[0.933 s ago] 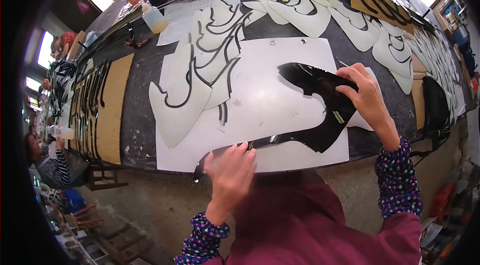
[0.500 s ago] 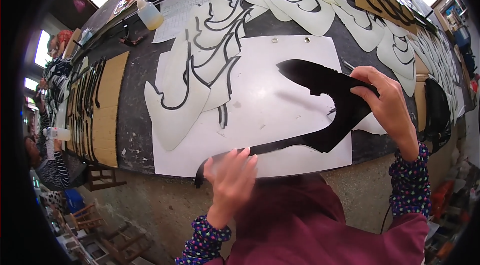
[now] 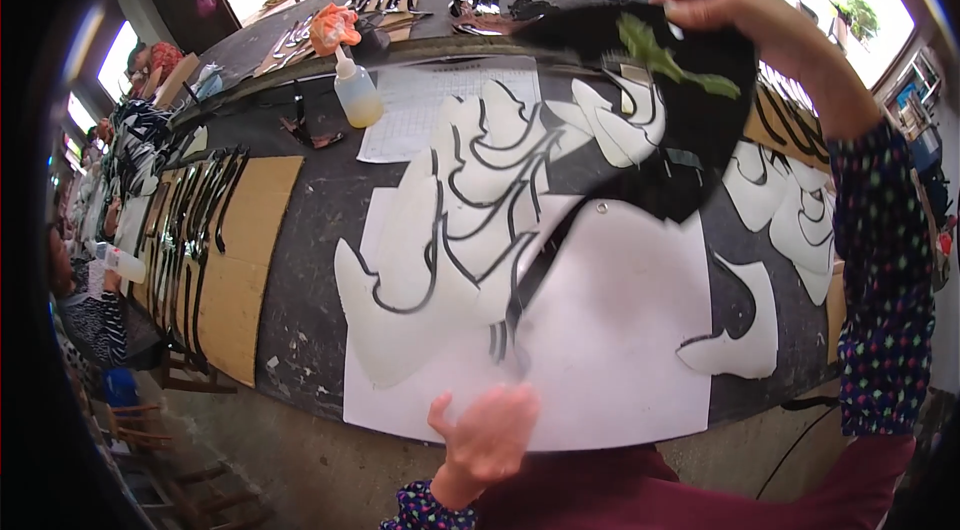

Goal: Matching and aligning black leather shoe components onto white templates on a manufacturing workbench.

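My right hand (image 3: 745,15), raised at the upper right, pinches the edge of a black shoe-upper piece (image 3: 705,120). The piece hangs above the table, with a pale green mark on its face and a long narrow strip trailing down to the left. Its lower tip is blurred. My left hand (image 3: 490,435) is over the front edge of a white board (image 3: 620,350), below that tip, with the thumb apart from smeared fingers and nothing visible in it. White shoe-shaped pieces with black edging (image 3: 400,330) overlap on the board's left side.
A single white curved piece (image 3: 745,330) overlaps the board's right edge. Behind the board stand a squeeze bottle (image 3: 357,95) and a printed sheet (image 3: 430,90). Cardboard (image 3: 262,270) with black strips lies left. More white pieces (image 3: 800,220) lie right. A person's sleeve (image 3: 95,325) shows far left.
My right hand has lifted the black shoe-upper piece up and away from me, off the board. My left hand has come off the strip. The view has shifted, showing more of the far table.
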Demonstrator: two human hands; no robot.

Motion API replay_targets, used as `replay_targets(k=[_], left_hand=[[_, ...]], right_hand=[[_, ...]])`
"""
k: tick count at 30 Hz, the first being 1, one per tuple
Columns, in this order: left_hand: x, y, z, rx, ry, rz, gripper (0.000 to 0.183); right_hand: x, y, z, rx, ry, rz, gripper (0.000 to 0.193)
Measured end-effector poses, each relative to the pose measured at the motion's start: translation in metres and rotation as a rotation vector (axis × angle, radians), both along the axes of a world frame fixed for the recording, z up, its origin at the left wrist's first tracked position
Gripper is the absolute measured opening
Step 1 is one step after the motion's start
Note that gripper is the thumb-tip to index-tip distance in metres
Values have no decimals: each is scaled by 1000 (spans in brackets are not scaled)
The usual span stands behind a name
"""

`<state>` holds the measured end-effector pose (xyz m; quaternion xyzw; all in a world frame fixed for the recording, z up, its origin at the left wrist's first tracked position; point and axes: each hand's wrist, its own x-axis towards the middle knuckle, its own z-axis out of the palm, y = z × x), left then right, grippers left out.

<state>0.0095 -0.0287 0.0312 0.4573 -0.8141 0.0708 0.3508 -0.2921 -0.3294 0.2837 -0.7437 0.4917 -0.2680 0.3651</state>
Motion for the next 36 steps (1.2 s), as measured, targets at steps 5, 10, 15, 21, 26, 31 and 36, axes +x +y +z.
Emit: replay_targets(k=[5, 10, 15, 21, 26, 31, 36], left_hand=[[-4, -21, -4, 90, 59, 36, 16], [-1, -23, 4, 242, 147, 17, 23], [-1, -20, -5, 314, 196, 50, 25], [11, -27, 11, 388, 279, -92, 26], [115, -66, 7, -65, 22, 411, 17], [343, -123, -10, 33, -125, 1144, 33], [492, -136, -56, 40, -551, 946, 20]], right_hand=[[16, -149, 80, -139, -445, -126, 19], [-24, -283, 53, 180, -711, 340, 15], [56, -308, -105, -52, -457, -496, 23], [-9, -236, -208, -227, 0, -326, 34], [-46, -29, -190, -95, 46, -208, 30], [-118, 124, -204, -14, -100, -387, 26], [-165, 231, -204, -24, -176, -728, 24]])
